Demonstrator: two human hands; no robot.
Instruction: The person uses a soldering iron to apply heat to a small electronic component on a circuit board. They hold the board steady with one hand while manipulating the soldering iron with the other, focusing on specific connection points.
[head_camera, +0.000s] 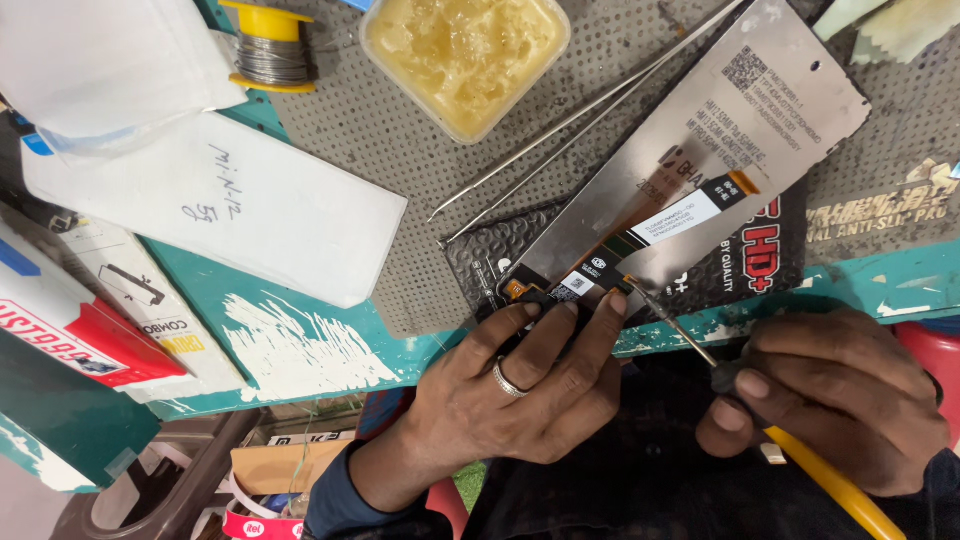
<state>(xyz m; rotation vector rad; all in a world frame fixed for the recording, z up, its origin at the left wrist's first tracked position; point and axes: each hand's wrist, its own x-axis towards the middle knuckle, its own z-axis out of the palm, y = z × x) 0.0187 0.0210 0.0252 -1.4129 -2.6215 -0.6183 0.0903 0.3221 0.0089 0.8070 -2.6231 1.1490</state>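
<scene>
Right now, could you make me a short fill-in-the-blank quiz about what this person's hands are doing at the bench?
1. The left hand presses down the end of the silver ____.
2. The right hand holds a tool with a ____ handle.
3. The tub near the solder spool is filled with ____ paste.
4. A ____ sits on one finger of the left hand.

Missing words: panel; yellow; yellow; ring
</scene>
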